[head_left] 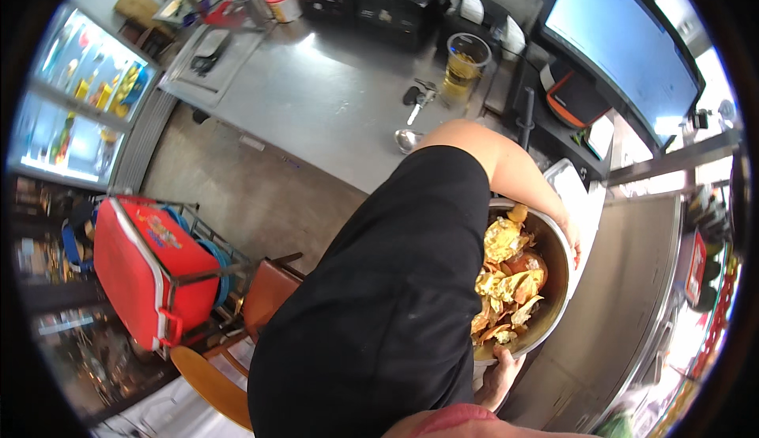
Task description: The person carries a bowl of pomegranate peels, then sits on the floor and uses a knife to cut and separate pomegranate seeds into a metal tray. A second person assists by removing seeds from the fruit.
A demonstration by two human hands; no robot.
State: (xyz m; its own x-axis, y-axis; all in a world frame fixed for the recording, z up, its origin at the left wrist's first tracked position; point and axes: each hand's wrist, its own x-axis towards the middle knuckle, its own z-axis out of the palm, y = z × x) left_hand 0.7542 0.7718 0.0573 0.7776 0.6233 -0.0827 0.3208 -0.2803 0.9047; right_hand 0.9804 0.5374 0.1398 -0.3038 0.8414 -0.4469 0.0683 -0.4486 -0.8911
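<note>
A round metal bowl (560,292) is held against my right side, tilted so its inside shows. In it lie crumpled yellow and brown scraps (506,284) that look like peelings, with a rounded reddish piece among them. My left arm, in a black sleeve, reaches across and around the bowl's far side. At its outer right side my left hand (575,247) is wrapped against the wall, its fingers partly hidden. My right hand (498,376) grips the near rim, thumb on top and the other fingers underneath. The sleeve hides the bowl's left part.
Beyond the bowl runs a steel counter (316,106) with a spoon (407,140), keys (423,102) and a plastic cup (463,66) of yellow liquid. A monitor (624,43) stands far right, above a steel cabinet (601,303). To the left are a red cooler (138,268), chair (267,296) and lit fridge (83,102).
</note>
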